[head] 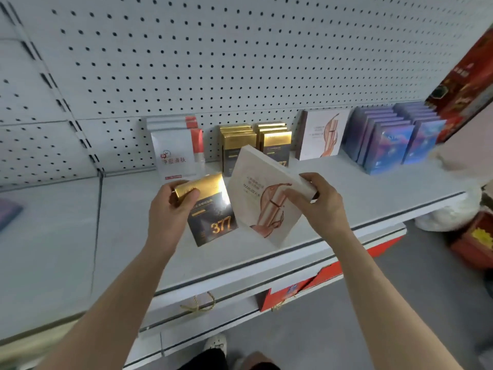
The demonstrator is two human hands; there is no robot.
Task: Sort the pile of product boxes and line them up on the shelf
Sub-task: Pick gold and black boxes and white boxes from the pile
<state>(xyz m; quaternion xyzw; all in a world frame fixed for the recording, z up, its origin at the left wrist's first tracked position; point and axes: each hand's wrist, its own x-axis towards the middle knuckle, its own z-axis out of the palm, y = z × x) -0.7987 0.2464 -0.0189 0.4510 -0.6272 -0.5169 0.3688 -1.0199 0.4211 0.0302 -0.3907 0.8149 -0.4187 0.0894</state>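
My left hand (pixel 170 206) grips the gold top edge of a black-and-gold "377" box (pixel 213 217), tilted above the white shelf (pixel 346 198). My right hand (pixel 317 201) holds a white box printed with a rose-gold figure (pixel 261 196) by its right edge, also tilted and lifted off the shelf. Lined up against the pegboard stand white-and-red boxes (pixel 176 153), two rows of black-and-gold boxes (pixel 256 140), one matching white rose-gold box (pixel 322 134) and two rows of blue boxes (pixel 392 134).
A large red box (pixel 466 84) leans at the shelf's right end. A purple item (pixel 8 212) lies at the far left. Red gift bags with gold cord handles (pixel 298 287) sit on the lower shelf. White bags and red boxes (pixel 474 236) stand on the floor at right.
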